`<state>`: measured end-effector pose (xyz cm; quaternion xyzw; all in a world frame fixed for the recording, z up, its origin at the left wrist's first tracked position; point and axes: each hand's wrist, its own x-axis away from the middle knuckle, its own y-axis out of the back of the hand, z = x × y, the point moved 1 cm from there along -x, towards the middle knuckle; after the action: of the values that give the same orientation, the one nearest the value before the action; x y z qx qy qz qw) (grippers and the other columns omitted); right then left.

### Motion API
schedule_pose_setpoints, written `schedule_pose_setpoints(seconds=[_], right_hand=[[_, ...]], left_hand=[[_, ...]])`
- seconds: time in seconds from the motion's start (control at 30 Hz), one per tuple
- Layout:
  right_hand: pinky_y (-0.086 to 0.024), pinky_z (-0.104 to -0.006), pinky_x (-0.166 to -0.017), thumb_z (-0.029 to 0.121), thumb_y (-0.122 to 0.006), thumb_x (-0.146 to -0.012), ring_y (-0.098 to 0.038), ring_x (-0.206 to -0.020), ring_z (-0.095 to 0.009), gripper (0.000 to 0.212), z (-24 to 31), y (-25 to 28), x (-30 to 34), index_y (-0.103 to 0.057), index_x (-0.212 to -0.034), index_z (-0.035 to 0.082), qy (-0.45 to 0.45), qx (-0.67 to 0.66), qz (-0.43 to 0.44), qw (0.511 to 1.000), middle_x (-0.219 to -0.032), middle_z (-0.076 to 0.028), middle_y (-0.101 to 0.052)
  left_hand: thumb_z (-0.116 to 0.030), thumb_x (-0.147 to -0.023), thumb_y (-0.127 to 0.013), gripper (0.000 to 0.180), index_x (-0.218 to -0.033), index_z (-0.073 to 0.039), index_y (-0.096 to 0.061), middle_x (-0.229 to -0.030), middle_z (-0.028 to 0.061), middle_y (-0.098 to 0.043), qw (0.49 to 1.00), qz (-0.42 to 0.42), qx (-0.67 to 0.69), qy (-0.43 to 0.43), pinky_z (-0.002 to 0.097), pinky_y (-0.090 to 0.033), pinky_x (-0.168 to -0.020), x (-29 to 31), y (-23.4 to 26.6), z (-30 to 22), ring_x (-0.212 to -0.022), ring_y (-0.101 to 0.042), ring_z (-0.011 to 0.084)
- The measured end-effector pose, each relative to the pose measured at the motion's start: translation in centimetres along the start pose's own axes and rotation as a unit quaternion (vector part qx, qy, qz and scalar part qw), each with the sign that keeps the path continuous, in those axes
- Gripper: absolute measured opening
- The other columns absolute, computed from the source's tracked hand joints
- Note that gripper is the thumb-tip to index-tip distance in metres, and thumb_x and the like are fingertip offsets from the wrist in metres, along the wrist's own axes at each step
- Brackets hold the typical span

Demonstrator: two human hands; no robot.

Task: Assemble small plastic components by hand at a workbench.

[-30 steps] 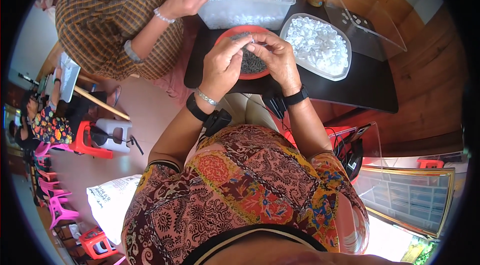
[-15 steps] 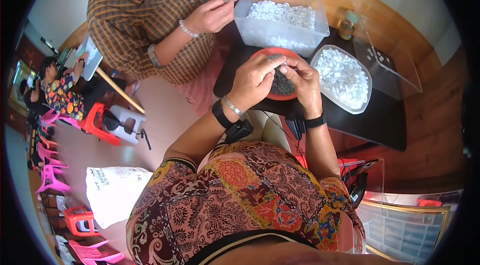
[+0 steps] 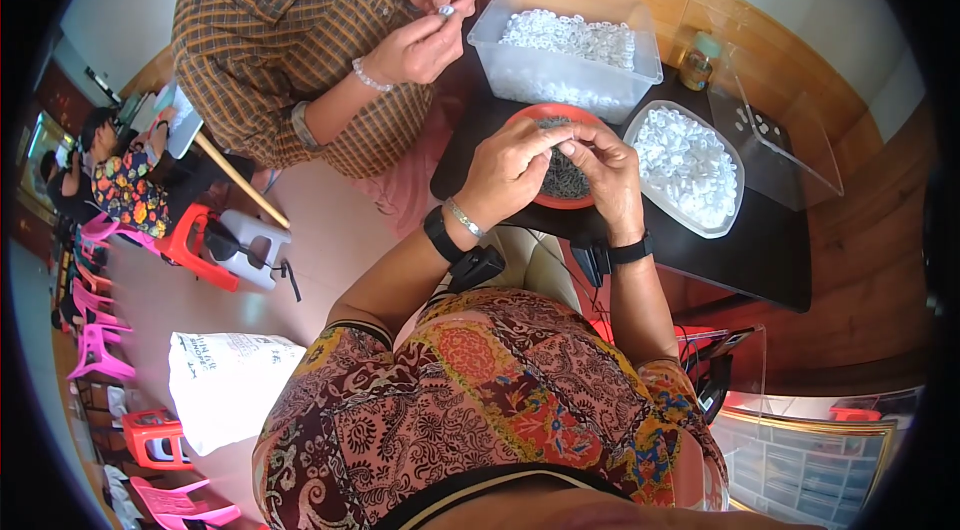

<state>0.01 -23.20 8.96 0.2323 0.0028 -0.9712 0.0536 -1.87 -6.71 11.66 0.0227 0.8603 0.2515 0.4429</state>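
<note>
My left hand [image 3: 515, 168] and my right hand [image 3: 607, 170] meet over the orange-red bowl [image 3: 524, 116], thumbs and forefingers pinched together. Whatever lies between the fingertips is too small and covered to make out. Inside the bowl is a heap of small, slender dark grey metal pieces [image 3: 563, 180], like nails or screws. Just right of my right hand stands an oval white tray [image 3: 722, 227] heaped with small white plastic pieces [image 3: 685, 165]. Behind the bowl, a clear plastic bin [image 3: 560, 90] holds many more small white ring-like pieces [image 3: 570, 38].
A person in a checked shirt [image 3: 310, 40] faces me at the left, fingering a small white piece [image 3: 446, 10]. A lidded jar [image 3: 699, 62] and a clear panel [image 3: 775, 120] stand on the dark table [image 3: 740, 265]. A white sack [image 3: 230, 390] rests on the floor.
My hands stay pinched together over the bowl, with only slight finger shifts. The other person's fingers have turned, showing more of the white piece. The view has tilted slightly.
</note>
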Motion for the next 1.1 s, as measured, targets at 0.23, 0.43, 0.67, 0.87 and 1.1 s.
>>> schedule_pose_setpoints(seconds=[0.23,0.43,0.67,0.87,1.1], right_hand=[[-0.049,-0.0267,-0.077,0.009,-0.071,-0.084,-0.06,-0.083,-0.012,0.02,0.1,0.0,0.1,-0.068,-0.102,0.001,0.018,0.012,-0.001,1.0,-0.093,-0.005,-0.068],[-0.049,-0.0268,-0.078,0.007,-0.07,-0.083,-0.06,-0.084,-0.013,0.018,0.6,-0.3,0.2,-0.068,-0.1,0.001,0.019,0.012,0.0,1.0,-0.093,-0.005,-0.067],[-0.049,-0.0264,-0.077,0.006,-0.071,-0.082,-0.059,-0.083,-0.013,0.019,0.0,-0.3,0.3,-0.068,-0.1,0.0,0.006,0.013,0.014,1.0,-0.093,-0.005,-0.066],[-0.048,-0.0264,-0.077,0.006,-0.07,-0.083,-0.059,-0.084,-0.013,0.018,-0.5,-0.6,0.3,-0.068,-0.099,0.0,0.005,0.003,0.012,1.0,-0.092,-0.004,-0.066],[-0.048,-0.0261,-0.077,0.006,-0.07,-0.084,-0.06,-0.085,-0.012,0.017,-0.1,-0.7,0.4,-0.068,-0.099,0.0,0.003,0.006,0.026,1.0,-0.091,-0.004,-0.065]], left_hand=[[0.003,-0.083,-0.054,0.033,-0.113,-0.007,-0.065,-0.084,0.0118,-0.06,1.0,0.011,0.003,0.007,0.0337,-0.049,-0.066,0.0,-0.1,-0.1,-0.072,-0.059,0.0262],[0.002,-0.083,-0.055,0.033,-0.113,-0.008,-0.066,-0.081,0.0117,-0.058,1.0,-0.008,0.009,-0.002,0.0341,-0.049,-0.064,0.2,-0.3,0.2,-0.07,-0.058,0.0266],[0.004,-0.078,-0.056,0.037,-0.111,-0.011,-0.066,-0.087,0.0092,-0.062,1.0,0.006,-0.005,0.02,0.0366,-0.05,-0.065,0.6,-0.1,0.3,-0.075,-0.062,0.0281],[0.003,-0.078,-0.056,0.036,-0.11,-0.011,-0.066,-0.085,0.0092,-0.061,1.0,-0.009,0.006,0.024,0.0367,-0.05,-0.064,0.9,-0.1,0.4,-0.074,-0.062,0.0282],[0.003,-0.079,-0.056,0.035,-0.11,-0.011,-0.065,-0.087,0.0099,-0.062,0.999,-0.005,0.006,0.032,0.0364,-0.051,-0.066,1.1,-0.1,0.3,-0.076,-0.062,0.0284]])
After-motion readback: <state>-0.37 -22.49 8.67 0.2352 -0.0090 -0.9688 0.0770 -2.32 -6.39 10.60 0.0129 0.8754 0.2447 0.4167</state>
